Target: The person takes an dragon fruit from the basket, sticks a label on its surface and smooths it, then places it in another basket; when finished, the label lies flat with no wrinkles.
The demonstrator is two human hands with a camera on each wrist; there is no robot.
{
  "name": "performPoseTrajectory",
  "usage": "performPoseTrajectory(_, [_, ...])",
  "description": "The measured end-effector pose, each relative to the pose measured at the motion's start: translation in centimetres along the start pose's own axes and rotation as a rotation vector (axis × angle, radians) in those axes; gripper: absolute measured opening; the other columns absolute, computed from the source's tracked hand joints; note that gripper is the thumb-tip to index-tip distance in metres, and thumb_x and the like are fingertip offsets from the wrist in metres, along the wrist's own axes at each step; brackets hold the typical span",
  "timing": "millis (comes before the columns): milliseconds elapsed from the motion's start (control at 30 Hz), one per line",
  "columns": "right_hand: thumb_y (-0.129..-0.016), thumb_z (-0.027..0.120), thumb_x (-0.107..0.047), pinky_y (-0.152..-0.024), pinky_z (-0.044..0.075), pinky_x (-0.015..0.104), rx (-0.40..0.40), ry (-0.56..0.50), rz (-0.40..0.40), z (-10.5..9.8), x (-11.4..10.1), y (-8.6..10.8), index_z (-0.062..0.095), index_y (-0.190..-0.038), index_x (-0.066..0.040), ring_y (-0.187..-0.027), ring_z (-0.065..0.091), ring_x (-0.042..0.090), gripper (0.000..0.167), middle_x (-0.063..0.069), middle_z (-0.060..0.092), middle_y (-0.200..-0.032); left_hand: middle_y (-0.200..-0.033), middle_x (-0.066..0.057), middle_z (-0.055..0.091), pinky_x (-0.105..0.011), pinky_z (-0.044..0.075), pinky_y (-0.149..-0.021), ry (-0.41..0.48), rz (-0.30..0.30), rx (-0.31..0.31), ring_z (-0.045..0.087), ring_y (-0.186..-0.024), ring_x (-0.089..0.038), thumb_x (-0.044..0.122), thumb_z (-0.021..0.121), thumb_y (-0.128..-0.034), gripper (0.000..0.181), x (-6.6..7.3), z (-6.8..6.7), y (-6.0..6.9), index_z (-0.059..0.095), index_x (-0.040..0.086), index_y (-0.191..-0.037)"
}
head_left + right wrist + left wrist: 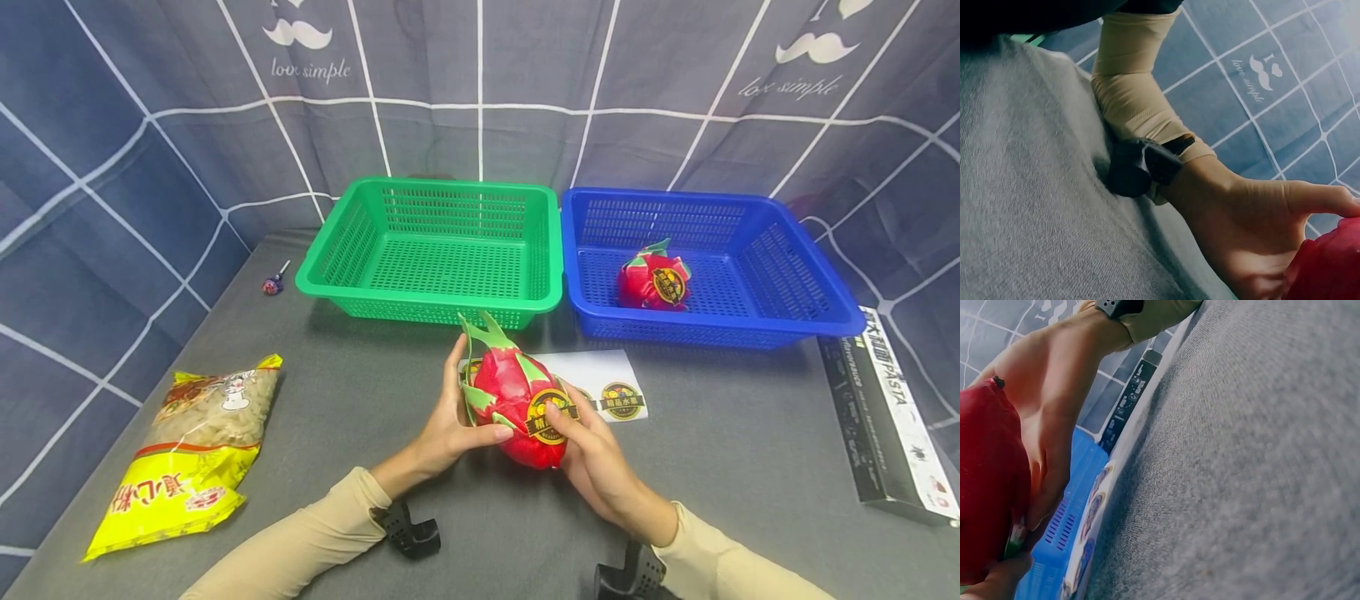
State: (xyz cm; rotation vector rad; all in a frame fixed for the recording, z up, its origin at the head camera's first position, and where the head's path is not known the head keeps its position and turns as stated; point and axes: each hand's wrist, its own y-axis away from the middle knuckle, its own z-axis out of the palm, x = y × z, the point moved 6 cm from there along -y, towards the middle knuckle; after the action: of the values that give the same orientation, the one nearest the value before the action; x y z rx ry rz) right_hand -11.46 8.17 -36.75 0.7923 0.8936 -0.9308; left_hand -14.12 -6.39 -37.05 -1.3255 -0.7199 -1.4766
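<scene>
A red dragon fruit (506, 379) with green leafy tips is held between both hands above the table. The left hand (450, 425) grips its leafy side, thumb lying across the front. On the other side the right hand (603, 458) holds the fruit, its thumb on a round black-and-gold sticker (542, 407). Behind them lies a white sheet (611, 367) bearing more such stickers, partly covered by fruit and hands. In the left wrist view the fruit (988, 481) fills the left edge; the right wrist view shows only part of it (1329, 265).
A green basket (431, 306) stands at the back, beside a blue basket (697, 329) containing another stickered dragon fruit (645, 283). To the left are a yellow pasta bag (187, 458) and a lollipop (272, 285). A long pasta box (888, 417) lies at the right.
</scene>
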Motion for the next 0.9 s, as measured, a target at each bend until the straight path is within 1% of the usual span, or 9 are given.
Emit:
performPoseTrajectory(133, [-0.097, 0.036, -0.020, -0.091, 0.043, 0.029, -0.024, -0.039, 0.031, -0.1, 0.0, -0.2, 0.022, -0.139, -0.017, -0.107, 0.049, 0.006, 0.044, -0.004, 0.044, -0.122, -0.137, -0.018, 0.029, -0.028, 0.045, -0.093, 0.010, -0.005, 0.011, 0.042, -0.118, -0.016, 0.025, 0.078, -0.0667, 0.114, 0.1, -0.1, -0.1, -0.006, 0.025, -0.144])
performPoseTrajectory(300, [-0.098, 0.030, -0.022, -0.095, 0.037, 0.035, -0.068, -0.101, 0.070, -0.2, 0.2, -0.6, 0.017, -0.141, -0.018, -0.113, 0.044, 0.008, 0.045, -0.004, 0.041, -0.127, -0.137, -0.019, 0.031, -0.029, 0.044, -0.094, 0.015, -0.007, 0.021, 0.044, -0.117, -0.015, 0.026, 0.079, -0.0655, 0.115, 0.2, -0.1, -0.2, -0.006, 0.026, -0.144])
performPoseTrajectory(400, [-0.098, 0.029, -0.023, -0.098, 0.036, 0.034, -0.090, -0.157, 0.090, -0.2, 0.5, -0.8, 0.014, -0.142, -0.020, -0.116, 0.042, 0.008, 0.046, -0.004, 0.038, -0.129, -0.137, -0.020, 0.031, -0.029, 0.044, -0.094, 0.020, -0.007, 0.021, 0.045, -0.117, -0.015, 0.027, 0.079, -0.0650, 0.116, 0.2, -0.1, -0.2, -0.006, 0.026, -0.144])
performPoseTrajectory(500, [-0.098, 0.028, -0.024, -0.099, 0.036, 0.032, -0.124, -0.234, 0.098, -0.3, 0.7, -0.9, 0.014, -0.142, -0.022, -0.117, 0.041, 0.007, 0.046, -0.006, 0.037, -0.131, -0.137, -0.020, 0.032, -0.030, 0.044, -0.094, 0.023, -0.009, 0.020, 0.044, -0.118, -0.016, 0.027, 0.079, -0.0652, 0.115, 0.2, -0.2, -0.2, -0.006, 0.027, -0.143])
performPoseTrajectory(600, [-0.099, 0.027, -0.024, -0.100, 0.036, 0.029, -0.184, -0.334, 0.100, -0.2, 0.9, -0.9, 0.018, -0.139, -0.023, -0.117, 0.042, 0.006, 0.041, -0.008, 0.041, -0.130, -0.137, -0.018, 0.032, -0.031, 0.044, -0.095, 0.021, -0.014, 0.022, 0.044, -0.119, -0.017, 0.027, 0.078, -0.0657, 0.114, 0.1, -0.3, -0.2, -0.006, 0.028, -0.143])
performPoseTrajectory(700, [-0.099, 0.026, -0.023, -0.100, 0.038, 0.028, -0.241, -0.450, 0.117, -0.1, 1.0, -0.9, 0.028, -0.134, -0.023, -0.115, 0.046, 0.007, 0.035, -0.008, 0.047, -0.125, -0.137, -0.019, 0.033, -0.031, 0.043, -0.096, 0.019, -0.013, 0.022, 0.043, -0.119, -0.017, 0.026, 0.078, -0.0658, 0.114, 0.0, -0.3, -0.2, -0.006, 0.027, -0.144])
performPoseTrajectory(767, [-0.099, 0.026, -0.023, -0.099, 0.038, 0.028, -0.269, -0.509, 0.131, -0.1, 1.1, -0.8, 0.035, -0.129, -0.021, -0.114, 0.048, 0.008, 0.031, -0.007, 0.050, -0.122, -0.137, -0.020, 0.033, -0.031, 0.043, -0.096, 0.018, -0.010, 0.021, 0.044, -0.119, -0.017, 0.026, 0.078, -0.0658, 0.115, 0.0, -0.4, -0.1, -0.006, 0.026, -0.144])
performPoseTrajectory(833, [-0.099, 0.026, -0.022, -0.099, 0.039, 0.028, -0.282, -0.549, 0.148, -0.2, 1.1, -0.8, 0.040, -0.126, -0.020, -0.112, 0.050, 0.009, 0.030, -0.006, 0.053, -0.120, -0.137, -0.021, 0.033, -0.030, 0.043, -0.096, 0.019, -0.005, 0.018, 0.044, -0.118, -0.016, 0.027, 0.078, -0.0658, 0.115, 0.1, -0.4, -0.1, -0.006, 0.025, -0.144])
performPoseTrajectory(900, [-0.099, 0.026, -0.022, -0.099, 0.039, 0.028, -0.289, -0.561, 0.160, -0.2, 1.2, -0.9, 0.043, -0.123, -0.019, -0.111, 0.051, 0.009, 0.030, -0.005, 0.055, -0.118, -0.136, -0.021, 0.034, -0.030, 0.043, -0.095, 0.016, -0.002, 0.018, 0.045, -0.117, -0.016, 0.028, 0.078, -0.0655, 0.116, 0.1, -0.4, -0.1, -0.006, 0.024, -0.144])
